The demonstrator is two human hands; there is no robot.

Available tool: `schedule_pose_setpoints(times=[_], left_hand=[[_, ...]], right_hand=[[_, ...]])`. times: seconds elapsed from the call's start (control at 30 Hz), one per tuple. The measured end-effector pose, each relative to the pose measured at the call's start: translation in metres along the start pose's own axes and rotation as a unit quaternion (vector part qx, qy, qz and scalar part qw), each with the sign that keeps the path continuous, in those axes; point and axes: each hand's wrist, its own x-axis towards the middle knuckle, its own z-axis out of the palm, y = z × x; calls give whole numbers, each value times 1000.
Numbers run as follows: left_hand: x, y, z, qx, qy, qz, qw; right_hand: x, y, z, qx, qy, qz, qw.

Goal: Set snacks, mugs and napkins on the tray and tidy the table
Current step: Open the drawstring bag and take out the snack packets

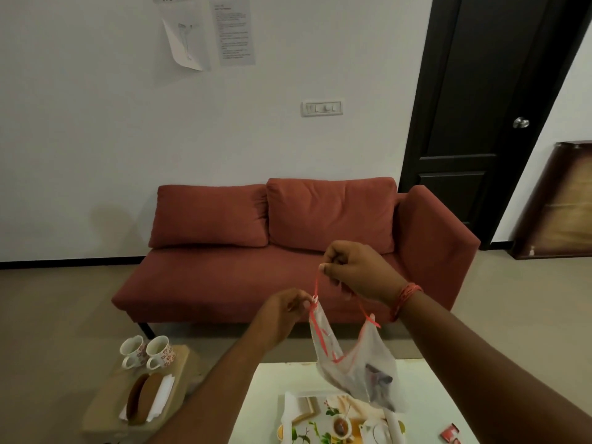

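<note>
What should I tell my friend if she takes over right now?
Left hand pinches the red zip strip at one end of the clear bag; right hand holds the strip higher up. The bag hangs above the white table, something dark inside.
Two flowered mugs, a brown plate and white napkins sit on the low stool at left, not on the tray.
Done: nothing I can see.
Left: finish with the bag, load mugs, napkins and snacks, clear the small red packet.

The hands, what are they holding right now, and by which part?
A clear plastic bag with a red zip strip, held above the white table. The left hand pinches one top corner; the right hand grips the red strip higher up.
</note>
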Motion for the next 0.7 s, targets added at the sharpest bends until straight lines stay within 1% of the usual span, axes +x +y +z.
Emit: schedule_pose_setpoints(times=[0.03, 0.2, 0.27, 0.33, 0.4, 0.47, 0.53, 0.6, 0.63, 0.7], left_hand=[[0, 2, 0, -2, -4, -2, 1000], [-13, 6, 13, -129, -39, 6, 991], [-13, 8, 20, -125, -19, 10, 992], [-12, 12, 23, -98, 33, 18, 995], [-10, 14, 23, -86, 82, 36, 992], [-9, 15, 19, -95, 115, 47, 988], [-9, 17, 13, -90, 135, 68, 984], [-7, 22, 9, -57, 144, 97, 983], [-5, 25, 8, -36, 150, 109, 982], [-3, 33, 9, 11, 158, 135, 978]], right_hand=[[-1, 1, -5, 8, 6, 4, 1000], [-3, 11, -22, 52, 45, 24, 997], [-3, 15, -23, 66, 51, 26, 996], [-3, 20, -23, 58, 55, 28, 996], [-4, 25, -24, 38, 68, 32, 996], [-5, 32, -28, -7, 71, 39, 997], [-7, 37, -33, -91, 28, 52, 994], [-7, 37, -35, -185, -23, 59, 981], [-6, 34, -33, -209, -25, 52, 976], [-5, 22, -23, -171, -1, 7, 985]])
